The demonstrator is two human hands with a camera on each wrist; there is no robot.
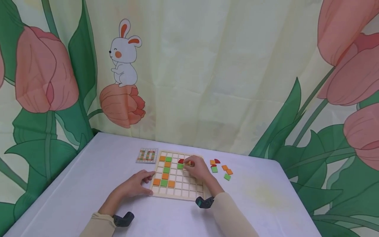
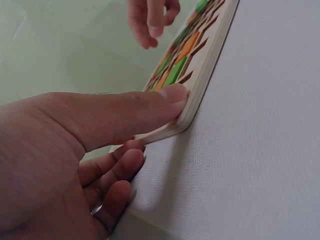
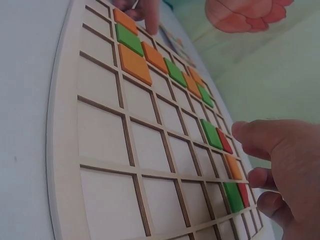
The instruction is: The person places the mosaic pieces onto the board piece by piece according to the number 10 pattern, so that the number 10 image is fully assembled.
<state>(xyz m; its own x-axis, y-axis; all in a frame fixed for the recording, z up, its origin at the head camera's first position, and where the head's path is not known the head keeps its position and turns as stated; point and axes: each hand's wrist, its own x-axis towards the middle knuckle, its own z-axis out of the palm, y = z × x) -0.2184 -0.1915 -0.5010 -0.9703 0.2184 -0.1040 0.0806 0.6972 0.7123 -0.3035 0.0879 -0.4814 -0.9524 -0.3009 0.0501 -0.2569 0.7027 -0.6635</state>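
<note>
A wooden grid board (image 1: 177, 197) lies on the table with orange and green square tiles in its left columns. My left hand (image 1: 133, 184) is at its near left corner; in the left wrist view the thumb (image 2: 172, 95) rests on the frame and the other fingers bend beside the edge. Over the board's far part hovers my right hand (image 1: 198, 168), near a red curved tile (image 1: 181, 161) and a green tile (image 1: 180, 166). In the right wrist view its fingers are apart, with nothing visible between them, beside an orange tile (image 3: 233, 167) and another red tile (image 3: 243, 194).
A small pattern card (image 1: 146, 155) showing a 10 lies left of the board. To the right are loose tiles: orange (image 1: 225, 168), green (image 1: 227, 177) and red (image 1: 217, 161). A printed curtain (image 1: 213, 98) hangs behind the white table (image 1: 251, 204).
</note>
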